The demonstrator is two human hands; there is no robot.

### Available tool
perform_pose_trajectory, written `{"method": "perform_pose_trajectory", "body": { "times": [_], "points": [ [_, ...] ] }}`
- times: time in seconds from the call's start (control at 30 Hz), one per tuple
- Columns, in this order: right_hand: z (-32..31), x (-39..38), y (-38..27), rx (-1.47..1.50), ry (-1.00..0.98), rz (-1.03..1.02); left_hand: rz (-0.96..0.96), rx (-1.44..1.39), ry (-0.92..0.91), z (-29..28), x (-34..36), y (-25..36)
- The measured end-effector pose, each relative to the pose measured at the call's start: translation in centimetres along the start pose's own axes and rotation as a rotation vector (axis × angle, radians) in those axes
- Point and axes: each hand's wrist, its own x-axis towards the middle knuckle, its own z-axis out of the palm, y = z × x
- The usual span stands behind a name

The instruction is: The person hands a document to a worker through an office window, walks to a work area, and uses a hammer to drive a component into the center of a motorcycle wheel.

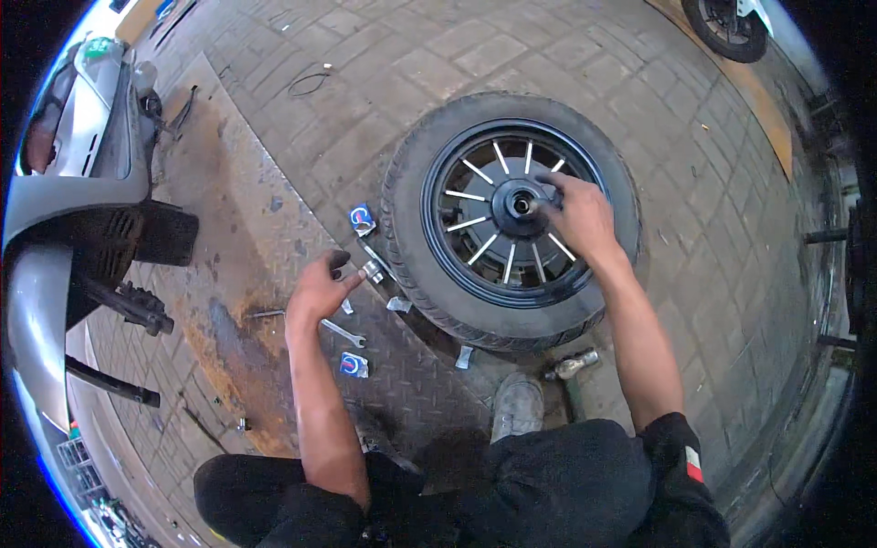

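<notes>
A black wheel with a tire lies flat on the ground in front of me, pale stripes on its spokes. My right hand is over the wheel's hub, index finger and thumb apart beside the round metal opening at its centre. The thumb seems to touch the hub's rim. Left of the tire, my left hand hovers with fingers apart and dark, greasy tips. Its thumb is beside a shiny metal socket-like piece; whether they touch I cannot tell. No object shows clearly in either hand.
A wrench, small blue boxes and scraps of wrapping lie on a rusty metal plate. A hammer lies near my shoe. Scooter bodywork stands at left. Another wheel is at the far right.
</notes>
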Motion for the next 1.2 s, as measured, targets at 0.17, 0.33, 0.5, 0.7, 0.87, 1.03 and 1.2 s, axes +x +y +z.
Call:
{"method": "perform_pose_trajectory", "body": {
  "times": [0.17, 0.33, 0.5, 0.7, 0.87, 1.03, 1.2],
  "points": [
    [-2.5, -0.7, 0.3, 0.138, 0.083, 0.158, -0.016, -0.031, -0.028, 0.8, 1.2, -0.5],
    [-1.1, -1.2, 1.9, 0.681, -0.004, 0.397, -0.002, -0.049, -0.022, 1.2, 1.6, -1.2],
    [0.3, -0.8, 0.7, 0.348, 0.065, 0.018, -0.015, -0.033, -0.013, 1.0, 1.5, -0.8],
    [3.3, -0.6, 0.6, -0.011, 0.123, -0.209, 0.012, -0.060, -0.003, 1.6, 1.4, -0.9],
    [3.4, -2.1, 1.9, -0.053, 0.122, -0.169, 0.046, -0.072, 0.017, 2.2, 1.9, -2.5],
    [3.3, -2.1, 0.5, -0.177, 0.110, -0.271, 0.024, -0.038, 0.102, 4.0, 2.2, -4.0],
    [3.5, -2.1, 0.8, -0.348, 0.031, -0.277, 0.041, -0.023, 0.135, 5.6, 3.0, -4.9]
  ]
}}
